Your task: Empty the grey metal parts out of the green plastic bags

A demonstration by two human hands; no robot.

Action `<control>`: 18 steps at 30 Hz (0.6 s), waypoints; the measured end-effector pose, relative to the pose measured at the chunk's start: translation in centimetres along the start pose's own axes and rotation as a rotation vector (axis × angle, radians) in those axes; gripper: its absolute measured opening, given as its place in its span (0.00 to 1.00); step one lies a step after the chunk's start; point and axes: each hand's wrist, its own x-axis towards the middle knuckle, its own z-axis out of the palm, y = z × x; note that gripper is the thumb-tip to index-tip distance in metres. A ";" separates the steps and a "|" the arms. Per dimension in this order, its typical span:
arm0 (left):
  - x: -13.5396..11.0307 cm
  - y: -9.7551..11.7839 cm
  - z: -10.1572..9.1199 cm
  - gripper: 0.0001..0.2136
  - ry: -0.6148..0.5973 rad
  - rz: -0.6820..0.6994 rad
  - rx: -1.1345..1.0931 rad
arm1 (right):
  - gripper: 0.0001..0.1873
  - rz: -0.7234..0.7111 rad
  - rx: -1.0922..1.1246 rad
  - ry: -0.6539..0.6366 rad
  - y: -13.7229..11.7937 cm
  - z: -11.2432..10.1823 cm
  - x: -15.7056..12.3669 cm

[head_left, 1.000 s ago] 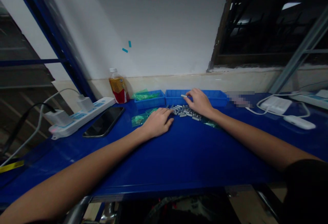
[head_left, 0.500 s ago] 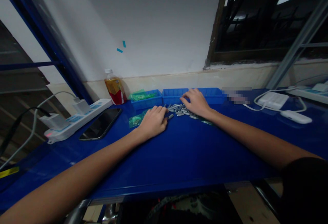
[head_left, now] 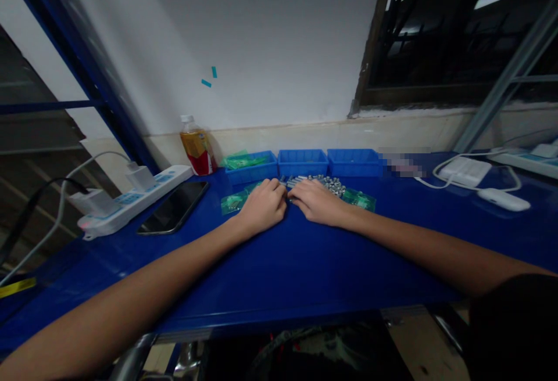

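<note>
My left hand (head_left: 263, 205) rests on the table with its fingers curled and pressed together. My right hand (head_left: 318, 202) nearly meets it, its thumb and fingers closed in a pinch. What either hand holds, if anything, is hidden behind the fingers. Just behind my right hand lies a heap of small silvery metal cylinders (head_left: 335, 184), partly covered by that hand. A green plastic bag with small parts (head_left: 234, 202) lies left of my left hand. Another green bag (head_left: 361, 200) is beside my right wrist.
Along the wall stand a blue bin holding green bags (head_left: 251, 176), a middle blue bin (head_left: 303, 167) and a right blue bin (head_left: 354, 167). At left are a bottle (head_left: 197, 148), a phone (head_left: 173, 208) and a power strip (head_left: 108, 221). A white charger (head_left: 465, 171) lies at right.
My right hand has come left and toward me from above the metal cylinders, closing its fingers beside my left hand. More of the heap and the right green bag now show. My left hand has barely moved.
</note>
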 end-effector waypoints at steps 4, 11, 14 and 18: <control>0.0 0.0 0.0 0.07 0.021 0.061 -0.077 | 0.03 0.043 0.066 0.076 0.2 0.3 -0.1; -0.2 0.1 -0.3 0.07 0.042 0.044 -0.060 | 0.02 0.008 0.131 0.134 0.2 0.4 -0.1; -0.1 0.3 -0.3 0.09 0.039 0.009 -0.022 | 0.04 0.017 0.158 0.158 0.2 0.3 -0.2; -0.1 0.4 -0.2 0.12 0.036 -0.038 0.000 | 0.07 0.045 0.121 0.161 0.3 0.2 -0.2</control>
